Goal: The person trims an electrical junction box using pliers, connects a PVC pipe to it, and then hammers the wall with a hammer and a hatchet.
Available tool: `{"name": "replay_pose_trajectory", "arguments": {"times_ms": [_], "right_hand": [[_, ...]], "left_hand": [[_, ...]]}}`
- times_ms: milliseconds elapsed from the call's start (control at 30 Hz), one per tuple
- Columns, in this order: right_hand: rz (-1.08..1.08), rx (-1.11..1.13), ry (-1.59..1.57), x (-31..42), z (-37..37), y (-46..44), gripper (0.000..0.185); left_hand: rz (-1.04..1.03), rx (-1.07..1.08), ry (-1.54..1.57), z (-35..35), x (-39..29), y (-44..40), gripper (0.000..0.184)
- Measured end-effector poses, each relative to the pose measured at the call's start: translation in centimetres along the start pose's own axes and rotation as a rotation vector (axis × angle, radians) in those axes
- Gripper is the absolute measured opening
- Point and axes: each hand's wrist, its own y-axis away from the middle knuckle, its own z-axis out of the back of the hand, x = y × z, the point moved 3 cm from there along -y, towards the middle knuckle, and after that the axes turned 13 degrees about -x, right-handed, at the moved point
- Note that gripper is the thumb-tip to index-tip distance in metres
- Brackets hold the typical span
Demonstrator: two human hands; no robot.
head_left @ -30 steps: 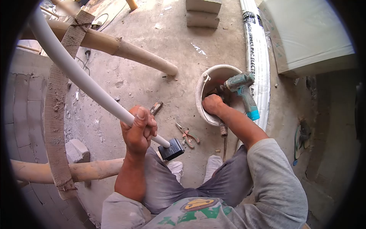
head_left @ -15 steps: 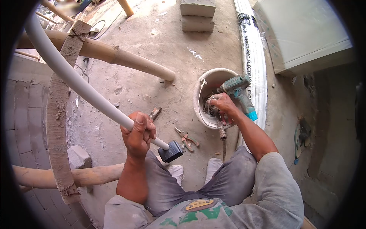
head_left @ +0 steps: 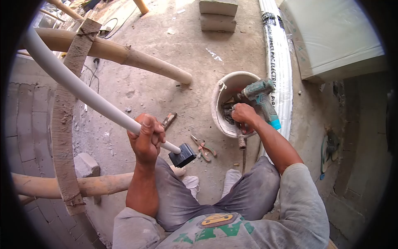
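My left hand (head_left: 147, 137) is closed around a white PVC pipe (head_left: 93, 101) that curves up to the upper left. A black electrical box (head_left: 183, 155) sits on the pipe's lower end, over my left knee. My right hand (head_left: 244, 113) reaches into a white bucket (head_left: 217, 97) with its fingers down among the tools, and what they touch is hidden. Beside that hand, a teal cordless drill (head_left: 265, 103) lies across the bucket's right rim. A hammer-like tool with a metal end (head_left: 242, 143) sticks out over the near rim.
Pliers (head_left: 203, 147) and a worn flat tool (head_left: 169, 120) lie on the floor. Wrapped PVC pipes (head_left: 278, 74) run along the bucket's right. Bamboo poles (head_left: 124, 56) and a wooden plank (head_left: 66, 116) stand at left. Concrete blocks (head_left: 218, 16) are stacked at the back.
My right hand has shifted slightly right and sits lower in the bucket. The pipe and its black box have moved a little left and down with my left hand.
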Motion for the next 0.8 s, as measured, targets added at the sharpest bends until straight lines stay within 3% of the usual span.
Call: {"name": "replay_pose_trajectory", "arguments": {"times_ms": [167,300,500,633,667,800], "right_hand": [[0.105,0.236,0.469,4.9,0.9,1.2,0.033],[0.025,0.251,0.487,4.7,0.1,0.6,0.028],[-0.175,0.229,0.098,3.1,3.8,2.1,0.038],[-0.148,0.184,-0.54,1.8,5.9,3.4,0.044],[-0.248,0.096,-0.729,2.0,6.6,4.5,0.044],[-0.251,-0.285,-0.751,1.9,8.2,4.2,0.038]], "left_hand": [[-0.001,-0.028,0.018,0.3,0.1,0.0,0.038],[-0.015,-0.042,0.017,0.5,-0.1,0.0,0.038],[-0.029,-0.048,0.009,0.7,0.0,-0.1,0.038],[-0.005,-0.043,0.016,0.2,-0.1,-0.9,0.038],[-0.013,-0.035,0.012,0.1,-0.1,-1.0,0.038],[-0.003,-0.061,0.026,-0.1,-0.1,-0.6,0.038]]}}
